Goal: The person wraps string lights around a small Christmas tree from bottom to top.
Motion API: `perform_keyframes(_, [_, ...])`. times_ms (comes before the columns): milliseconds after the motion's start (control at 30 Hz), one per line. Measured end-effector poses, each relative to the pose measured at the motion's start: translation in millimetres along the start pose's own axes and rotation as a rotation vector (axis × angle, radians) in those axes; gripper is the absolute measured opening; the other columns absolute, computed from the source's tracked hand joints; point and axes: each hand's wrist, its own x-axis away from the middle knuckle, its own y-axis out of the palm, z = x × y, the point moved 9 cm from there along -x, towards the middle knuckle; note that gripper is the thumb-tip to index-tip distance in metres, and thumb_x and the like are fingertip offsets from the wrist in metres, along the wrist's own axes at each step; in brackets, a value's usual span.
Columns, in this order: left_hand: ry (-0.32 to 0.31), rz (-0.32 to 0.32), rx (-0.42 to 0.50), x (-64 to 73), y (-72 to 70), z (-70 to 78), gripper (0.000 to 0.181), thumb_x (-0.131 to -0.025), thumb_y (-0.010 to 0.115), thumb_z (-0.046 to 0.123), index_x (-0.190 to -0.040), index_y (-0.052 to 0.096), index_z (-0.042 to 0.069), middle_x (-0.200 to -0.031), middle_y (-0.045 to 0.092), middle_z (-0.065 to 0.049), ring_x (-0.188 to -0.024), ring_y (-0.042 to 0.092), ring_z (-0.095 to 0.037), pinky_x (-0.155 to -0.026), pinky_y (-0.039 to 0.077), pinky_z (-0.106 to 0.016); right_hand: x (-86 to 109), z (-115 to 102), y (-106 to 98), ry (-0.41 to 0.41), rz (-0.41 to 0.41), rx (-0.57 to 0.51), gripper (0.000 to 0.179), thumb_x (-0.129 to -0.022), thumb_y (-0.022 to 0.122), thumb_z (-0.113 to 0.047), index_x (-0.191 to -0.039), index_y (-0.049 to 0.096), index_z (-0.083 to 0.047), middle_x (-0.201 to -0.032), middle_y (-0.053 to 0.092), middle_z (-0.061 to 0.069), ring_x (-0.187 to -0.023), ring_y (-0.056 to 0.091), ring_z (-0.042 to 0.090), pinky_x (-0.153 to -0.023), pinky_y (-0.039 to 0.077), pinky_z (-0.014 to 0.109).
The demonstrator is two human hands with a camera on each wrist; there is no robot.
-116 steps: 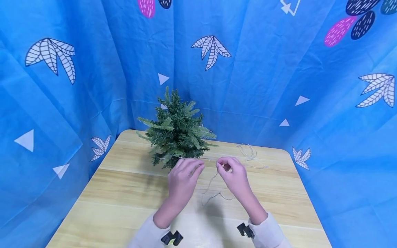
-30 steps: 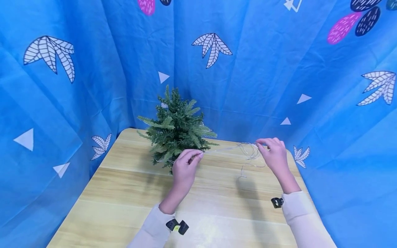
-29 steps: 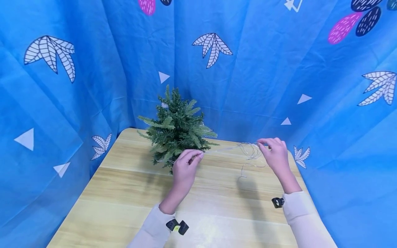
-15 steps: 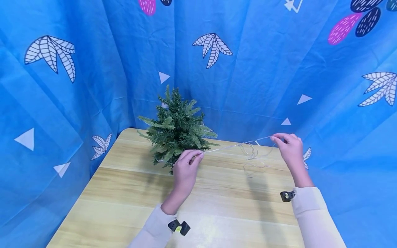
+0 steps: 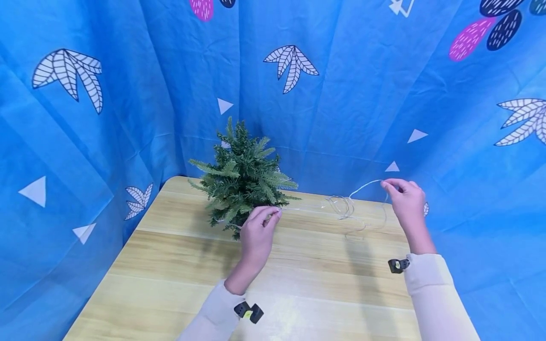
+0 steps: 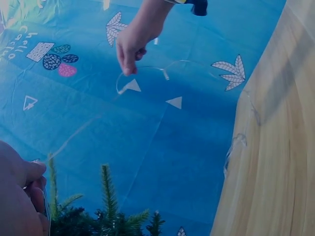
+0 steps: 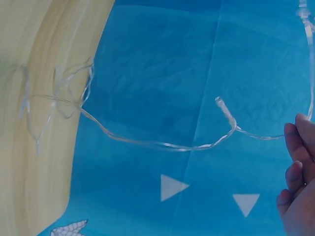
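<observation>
A small artificial Christmas tree (image 5: 245, 173) stands at the back left of the table. My left hand (image 5: 258, 234) is in front of its lower right branches and pinches a clear string of fairy lights (image 7: 184, 149) between thumb and fingertips. Part of that string shows on the tree's lower left side. Farther right, my right hand (image 5: 405, 201) holds another length of it, raised above the table's back right. In the right wrist view, a tiny bulb (image 7: 224, 108) sticks up from the wire near the right fingers. The tree hides some of the string.
Loose loops of the wire lie on the wooden table (image 5: 179, 274) at the back right, below my right hand. A patterned blue curtain (image 5: 341, 118) surrounds the back and sides of the table.
My right hand has moved from beside the left hand to the right and farther back, drawing the fairy lights along. My left hand has shifted only slightly by the tree.
</observation>
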Motion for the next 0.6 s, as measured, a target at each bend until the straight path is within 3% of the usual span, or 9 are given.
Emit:
perform_keyframes(267, [0.06,-0.011,-0.151,-0.1,12.5,0.0,0.017,-0.089,0.078,0.021,-0.105,0.079,0.016,-0.108,0.074,0.002,-0.065,0.062,-0.008,-0.051,0.043,-0.017,-2.7,-19.1,0.9,0.004,0.042,-0.049,0.045,-0.096,0.064,-0.049,-0.114,0.076,-0.009,-0.094,0.059,0.002,-0.085,0.046,0.011,-0.068,0.038,0.026])
perform_keyframes(400, [0.047,-0.062,-0.179,0.1,21.1,-3.5,0.023,-0.089,0.077,0.021,-0.112,0.077,0.016,-0.114,0.073,0.001,-0.067,0.063,-0.009,-0.052,0.043,-0.018,-6.4,-32.2,1.0,-0.001,0.058,-0.078,0.042,-0.096,0.065,-0.046,-0.112,0.076,-0.009,-0.092,0.059,0.001,-0.084,0.046,0.01,-0.067,0.038,0.025])
perform_keyframes(600, [0.022,-0.15,-0.159,1.6,34.1,-5.6,0.038,-0.092,0.074,0.023,-0.13,0.069,0.015,-0.127,0.069,-0.003,-0.055,0.048,0.0,-0.045,0.039,-0.017,-11.2,-46.6,4.8,0.023,0.063,-0.103,0.043,-0.097,0.064,-0.048,-0.115,0.075,-0.01,-0.097,0.062,0.003,-0.089,0.047,0.011,-0.072,0.039,0.028])
